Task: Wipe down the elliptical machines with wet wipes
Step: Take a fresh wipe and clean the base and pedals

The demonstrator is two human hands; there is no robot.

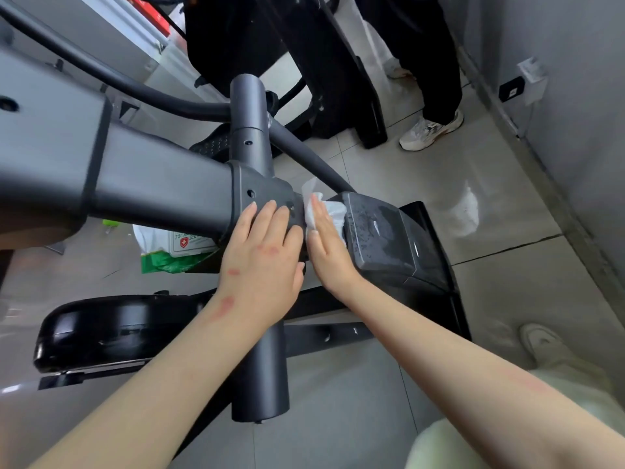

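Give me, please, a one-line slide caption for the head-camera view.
Right hand presses a wet wipe against the elliptical machine's frame while the left hand rests flat on the joint.

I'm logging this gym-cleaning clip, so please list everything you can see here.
elliptical machine: one, dark grey, across the centre
wet wipe: one, white, at the machine's joint
wipes pack: one, green and white, on the floor beneath the frame
foot pedal: one, black, lower left
second machine: one, black, top centre
bystander: one, black trousers, pale trainers, top right
wall socket: one, black, right wall
left hand: one, flat on the joint
right hand: one, flat, pressing the wet wipe
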